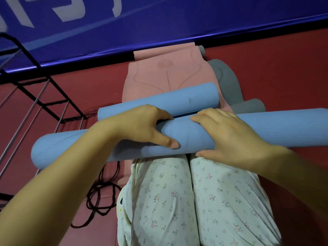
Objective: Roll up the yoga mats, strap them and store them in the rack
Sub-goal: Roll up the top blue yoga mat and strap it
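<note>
Nearest the camera, two knees in pale floral trousers (204, 197) fill the lower frame, kneeling on a red floor (284, 71). A dark strap cord (101, 197) lies in loose loops on that floor, below and behind the left hand.

Across the knees lies a rolled blue mat (266, 129), running from lower left to upper right. The left hand (142, 125) grips it from above, fingers curled over the far side and the thumb pressed on the near face. The right hand (225, 134) sits just beside it on the same roll, fingers bent over the top and the thumb low on the near edge, so both hands clasp the roll.

Just beyond the fingertips of both hands lies a second rolled blue mat (159, 103), shorter in view, touching or nearly touching the first. Under it, farther from the hands, a pink mat (168, 75) stretches flat away, with a grey mat (225, 80) partly showing to the right of it.

To the left of the left hand stands a black metal rack (44, 89) with thin rods. Farthest off runs a blue padded wall (177, 23).
</note>
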A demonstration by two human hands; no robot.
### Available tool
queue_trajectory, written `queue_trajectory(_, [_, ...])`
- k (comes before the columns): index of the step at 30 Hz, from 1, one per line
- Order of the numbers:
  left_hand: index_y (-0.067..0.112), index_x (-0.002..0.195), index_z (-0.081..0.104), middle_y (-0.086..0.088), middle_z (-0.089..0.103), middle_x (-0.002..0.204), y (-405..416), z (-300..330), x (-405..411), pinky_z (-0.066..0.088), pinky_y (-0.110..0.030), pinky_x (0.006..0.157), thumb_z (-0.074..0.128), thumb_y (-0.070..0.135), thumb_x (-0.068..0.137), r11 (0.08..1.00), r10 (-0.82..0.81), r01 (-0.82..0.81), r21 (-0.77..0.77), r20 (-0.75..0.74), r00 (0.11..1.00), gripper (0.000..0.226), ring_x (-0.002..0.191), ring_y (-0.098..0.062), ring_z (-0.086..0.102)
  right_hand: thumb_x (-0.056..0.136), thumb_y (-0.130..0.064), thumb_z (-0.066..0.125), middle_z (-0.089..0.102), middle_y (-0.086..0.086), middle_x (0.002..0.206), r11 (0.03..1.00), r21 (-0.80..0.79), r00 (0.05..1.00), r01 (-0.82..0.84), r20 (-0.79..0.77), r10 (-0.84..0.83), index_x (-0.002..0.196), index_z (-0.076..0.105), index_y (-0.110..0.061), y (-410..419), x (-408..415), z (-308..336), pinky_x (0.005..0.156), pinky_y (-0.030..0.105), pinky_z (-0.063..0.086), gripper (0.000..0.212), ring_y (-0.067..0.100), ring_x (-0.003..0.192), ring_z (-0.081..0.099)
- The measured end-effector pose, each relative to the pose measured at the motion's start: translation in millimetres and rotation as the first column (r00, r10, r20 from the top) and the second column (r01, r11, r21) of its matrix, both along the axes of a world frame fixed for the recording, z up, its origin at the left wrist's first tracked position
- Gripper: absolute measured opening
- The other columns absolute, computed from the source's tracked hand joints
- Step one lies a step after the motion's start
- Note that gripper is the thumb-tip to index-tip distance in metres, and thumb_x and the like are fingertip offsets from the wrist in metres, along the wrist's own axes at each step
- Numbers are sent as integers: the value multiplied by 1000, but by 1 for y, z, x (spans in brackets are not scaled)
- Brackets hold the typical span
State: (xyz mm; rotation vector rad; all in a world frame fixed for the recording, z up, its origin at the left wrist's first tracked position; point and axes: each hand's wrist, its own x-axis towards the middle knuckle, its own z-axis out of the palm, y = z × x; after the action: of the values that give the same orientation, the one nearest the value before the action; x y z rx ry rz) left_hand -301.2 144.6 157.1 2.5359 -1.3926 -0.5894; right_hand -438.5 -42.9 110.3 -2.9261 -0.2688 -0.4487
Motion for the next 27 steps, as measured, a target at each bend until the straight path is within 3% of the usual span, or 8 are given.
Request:
queue_trajectory(4, [35, 127, 54, 18, 62, 118, 3, -1, 1, 47, -31, 93, 60, 81, 60, 999, -29, 29, 36, 10, 1000, 81, 106, -3, 57, 57, -43, 83, 58, -1, 114, 997, 65, 997, -29, -73, 33, 124, 56, -15, -6, 6, 3, 86, 27, 37, 77, 19, 102, 56])
queue_trajectory(7, [26, 134, 49, 7, 59, 126, 11, -5, -11, 47, -33, 93, 37, 83, 61, 998, -56, 59, -6, 246, 968, 94, 112, -12, 55, 59, -43, 81, 57, -5, 114, 995, 93, 995, -26, -94, 35, 123, 56, -19, -7, 9, 5, 87, 25, 35, 73, 16, 102, 55])
queue_trajectory(10, [11, 119, 61, -7, 62, 107, 19, -10, -26, 55, -39, 70, 41, 65, 74, 974, -59, 155, -168, 470, 881, 74, 92, -26, 63, 61, -46, 79, 56, -10, 114, 993, 113, 989, -20, -141, 36, 123, 56, -23, -8, 14, 12, 85, 22, 34, 70, 12, 104, 53])
queue_trajectory(13, [3, 108, 63, -12, 60, 99, 22, -18, -34, 54, -41, 58, 49, 52, 75, 963, -52, 194, -185, 583, 811, 60, 78, -32, 61, 61, -52, 77, 53, -16, 115, 994, 113, 979, -5, -203, 28, 124, 53, -30, -10, 22, 18, 80, 18, 33, 71, 4, 104, 48])
queue_trajectory(18, [-4, 116, 55, -19, 57, 105, 16, -37, -35, 53, -44, 69, 84, 46, 56, 991, -50, 117, -61, 644, 764, 84, 84, -35, 58, 60, -56, 76, 51, -20, 111, 992, 126, 945, -7, -324, 48, 121, 53, -36, -17, 38, 25, 76, 18, 36, 68, 0, 97, 47])
queue_trajectory(21, [-5, 116, 56, -19, 58, 105, 13, -40, -32, 53, -42, 70, 85, 45, 52, 993, -64, 112, -31, 656, 752, 86, 85, -34, 59, 61, -57, 75, 51, -21, 109, 991, 130, 926, -16, -372, 64, 121, 53, -36, -21, 44, 27, 75, 17, 35, 68, 1, 96, 47])
queue_trajectory(27, [-2, 107, 60, -16, 60, 93, 8, -35, -18, 53, -40, 52, 80, 39, 54, 989, -83, 137, -47, 584, 807, 70, 72, -34, 60, 67, -58, 71, 50, -14, 129, 992, 124, 920, 19, -391, 31, 136, 45, -31, -23, 42, 25, 90, 20, 35, 79, 6, 114, 47])
